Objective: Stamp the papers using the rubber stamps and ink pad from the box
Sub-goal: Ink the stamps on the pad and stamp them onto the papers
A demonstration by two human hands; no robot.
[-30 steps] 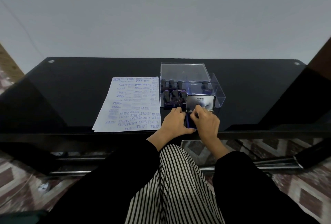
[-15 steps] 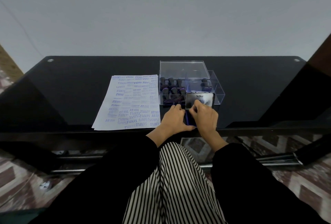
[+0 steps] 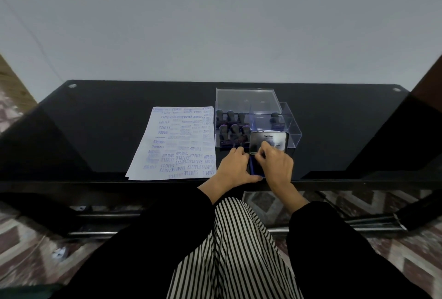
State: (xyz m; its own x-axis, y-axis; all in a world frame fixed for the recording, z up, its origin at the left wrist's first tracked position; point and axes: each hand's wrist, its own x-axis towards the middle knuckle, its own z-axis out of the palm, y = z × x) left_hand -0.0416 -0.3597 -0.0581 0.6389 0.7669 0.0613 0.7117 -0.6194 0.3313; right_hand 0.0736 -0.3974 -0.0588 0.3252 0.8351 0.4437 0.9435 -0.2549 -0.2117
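A stack of papers covered in blue stamp marks lies on the black glass table. To its right stands a clear plastic box with several dark-handled rubber stamps inside. In front of the box sits the Artline ink pad, its silver lid raised upright. My right hand pinches the lid's lower edge. My left hand holds the blue base of the pad from the left side. Most of the base is hidden between my hands.
A clear lid or tray part of the box juts out on the right. The table's front edge runs just below my hands. My striped lap and black sleeves fill the foreground; tiled floor shows underneath.
The ink pad lid has stayed raised while my hands shifted only slightly on it. The view tilted a little. Papers and box have not moved.
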